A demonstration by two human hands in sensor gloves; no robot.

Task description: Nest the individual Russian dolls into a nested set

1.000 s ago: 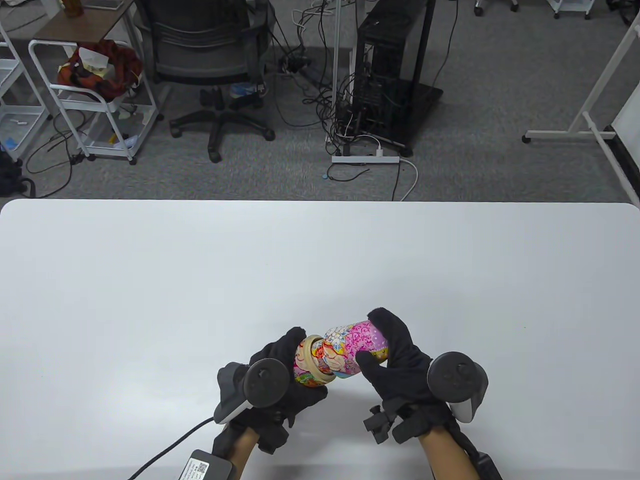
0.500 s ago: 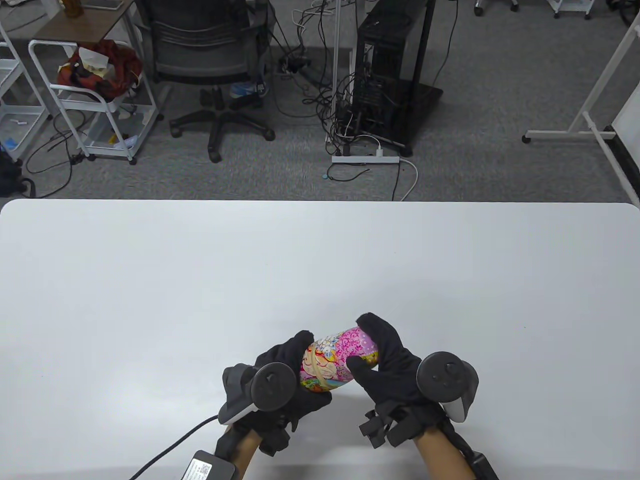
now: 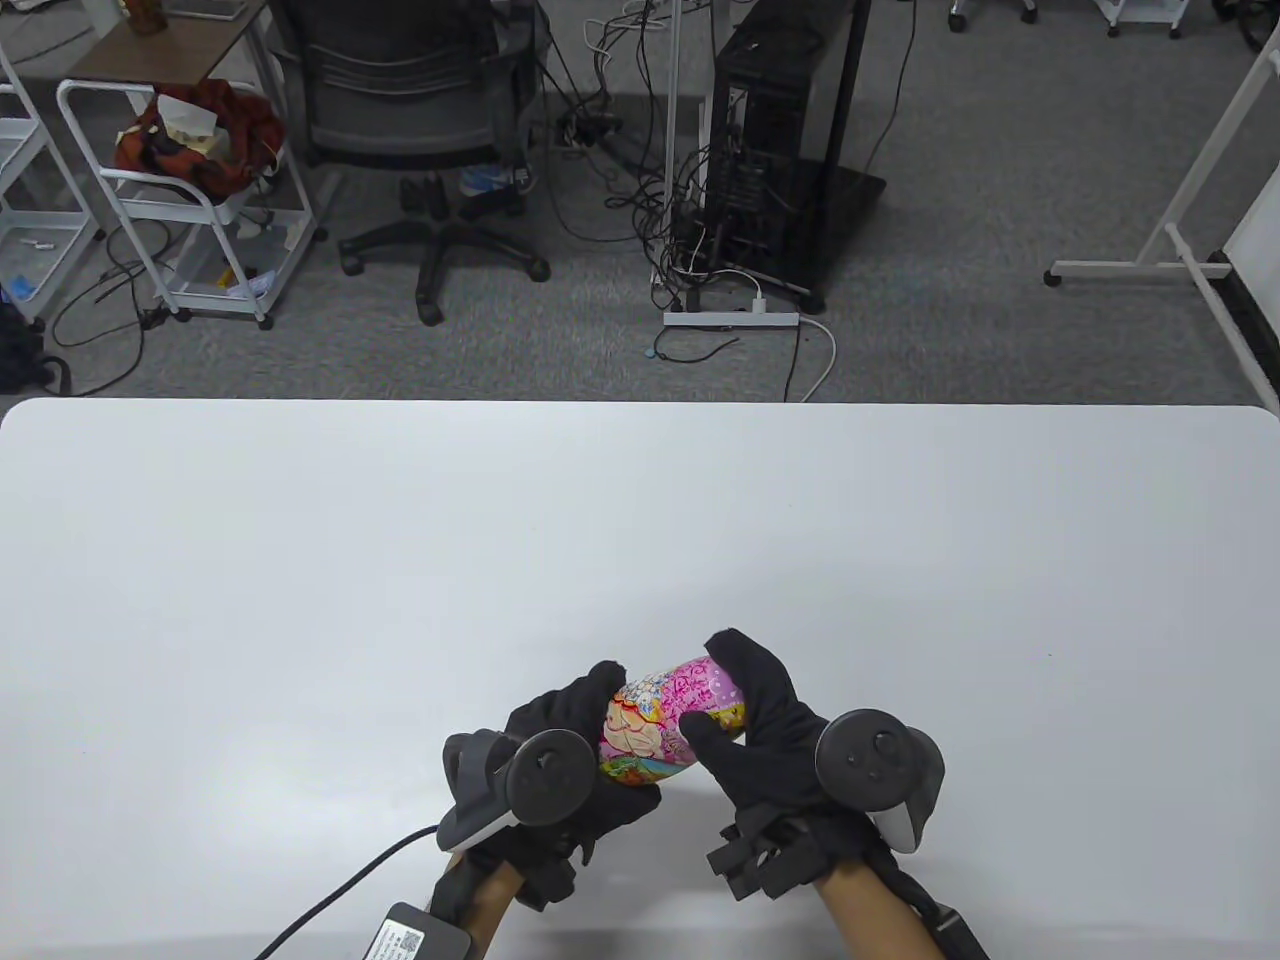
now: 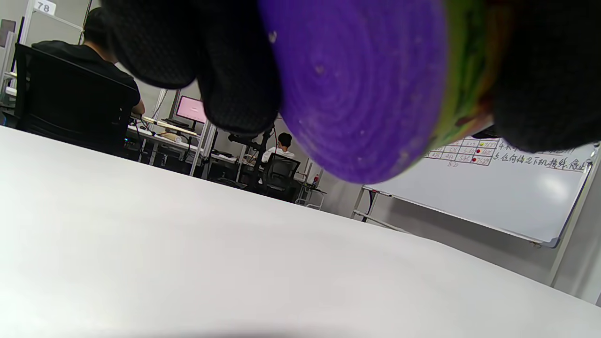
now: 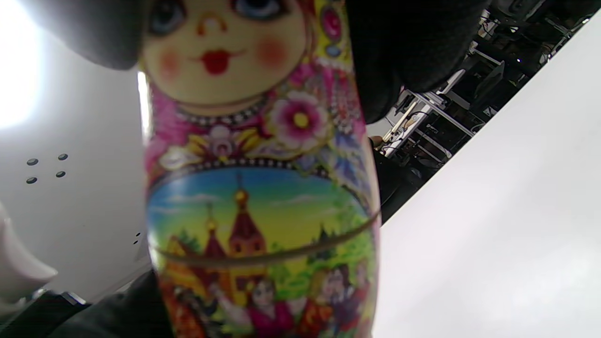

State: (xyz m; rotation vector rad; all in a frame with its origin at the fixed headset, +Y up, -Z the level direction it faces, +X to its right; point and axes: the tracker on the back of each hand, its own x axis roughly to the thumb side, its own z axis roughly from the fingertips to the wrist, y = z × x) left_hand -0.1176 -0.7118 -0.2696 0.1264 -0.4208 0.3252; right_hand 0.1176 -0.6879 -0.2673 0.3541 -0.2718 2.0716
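A large pink painted Russian doll (image 3: 665,718) lies sideways above the table (image 3: 400,560), held between both hands near the front edge. My left hand (image 3: 590,745) grips its bottom half; the purple base (image 4: 357,89) fills the left wrist view. My right hand (image 3: 745,715) grips its top half, thumb in front and fingers behind. In the right wrist view the doll (image 5: 260,188) shows its face, and the seam between the halves looks closed. No other dolls show.
The white table reaches far back and to both sides. A cable (image 3: 340,890) runs from my left wrist to the front edge. Beyond the far edge stand an office chair (image 3: 420,130) and a computer tower (image 3: 780,150) on the floor.
The two halves were apart with the bottom half's wooden rim showing. My right hand moved left and pushed the top half onto the bottom half, so the doll is now joined.
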